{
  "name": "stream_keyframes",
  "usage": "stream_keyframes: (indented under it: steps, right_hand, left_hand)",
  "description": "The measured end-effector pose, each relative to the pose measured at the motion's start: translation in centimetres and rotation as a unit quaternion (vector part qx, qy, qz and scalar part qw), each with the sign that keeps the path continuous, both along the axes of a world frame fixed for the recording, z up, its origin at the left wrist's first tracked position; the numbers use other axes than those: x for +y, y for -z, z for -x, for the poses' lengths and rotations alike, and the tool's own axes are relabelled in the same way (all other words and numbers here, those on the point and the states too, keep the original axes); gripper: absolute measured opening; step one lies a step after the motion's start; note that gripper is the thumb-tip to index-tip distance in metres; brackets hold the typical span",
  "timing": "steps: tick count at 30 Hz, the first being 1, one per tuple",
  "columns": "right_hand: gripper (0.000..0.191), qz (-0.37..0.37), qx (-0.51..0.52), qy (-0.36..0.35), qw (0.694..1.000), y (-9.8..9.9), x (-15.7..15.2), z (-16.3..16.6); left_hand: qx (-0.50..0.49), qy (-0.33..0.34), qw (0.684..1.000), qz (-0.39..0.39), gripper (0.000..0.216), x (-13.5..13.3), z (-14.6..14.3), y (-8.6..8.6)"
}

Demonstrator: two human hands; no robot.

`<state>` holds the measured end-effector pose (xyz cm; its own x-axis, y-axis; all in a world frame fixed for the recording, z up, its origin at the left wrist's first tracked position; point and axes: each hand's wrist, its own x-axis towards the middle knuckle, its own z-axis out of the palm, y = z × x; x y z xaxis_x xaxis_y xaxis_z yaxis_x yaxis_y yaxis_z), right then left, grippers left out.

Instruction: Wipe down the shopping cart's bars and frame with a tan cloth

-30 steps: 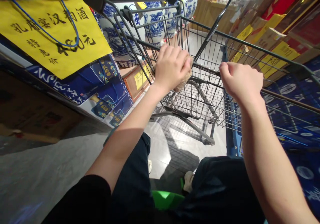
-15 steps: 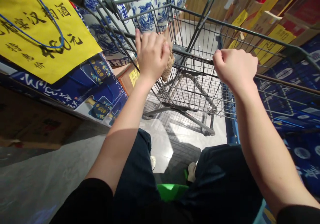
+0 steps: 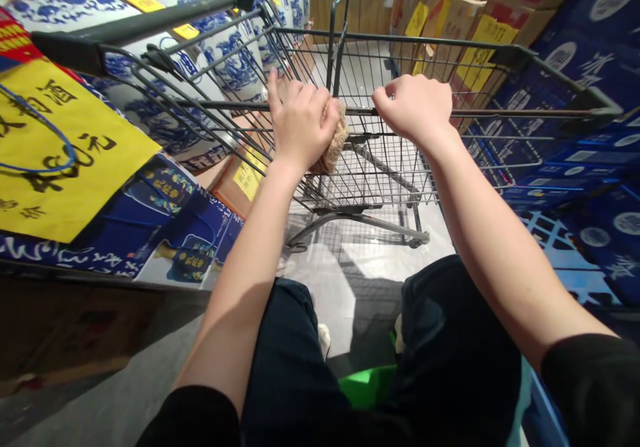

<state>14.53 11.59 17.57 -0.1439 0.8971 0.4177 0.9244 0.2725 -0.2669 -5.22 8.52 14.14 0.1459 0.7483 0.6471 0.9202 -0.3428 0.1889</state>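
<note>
A dark grey wire shopping cart (image 3: 500, 142) stands before me, its handle bar (image 3: 165, 20) at the upper left. In my left hand (image 3: 300, 117) is a brown fuzzy cloth (image 3: 336, 142), pressed against the black rail (image 3: 360, 111) that runs across the near side of the basket. The fingers are curled over the cloth, with one finger sticking up. Farther right on the same rail, my right hand (image 3: 417, 106) is closed in a fist around it. Part of the rail lies hidden beneath both hands.
Large blue-and-white porcelain jars (image 3: 225, 54) line the left side. Nearer stands a blue gift box (image 3: 165, 234) with a yellow price sign (image 3: 65, 147). Blue cartons (image 3: 600, 187) are stacked on the right. A green object (image 3: 367, 386) is between my legs, above the grey floor (image 3: 325, 267).
The view has turned, and the cart's near rail now lies almost level across it. My right hand appears farther left, closer to my left hand. The cloth stays in my left hand.
</note>
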Motion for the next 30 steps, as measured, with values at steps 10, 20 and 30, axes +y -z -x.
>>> stream_keyframes:
  steps: [10,20,30]
  right_hand:
    - [0.06,-0.003,-0.017,0.013,1.0,0.7,3.8,-0.5]
    - [0.061,0.003,-0.038,0.032,0.999,0.8,4.8,0.1]
    - [0.056,-0.02,-0.022,0.027,0.999,0.9,4.2,0.3]
  left_hand:
    - [-0.06,-0.217,0.971,-0.079,0.049,4.3,9.8,1.5]
    - [-0.009,-0.028,0.999,-0.013,0.049,3.3,2.0,0.5]
    - [-0.079,-0.107,0.989,-0.063,0.051,4.6,7.4,0.4]
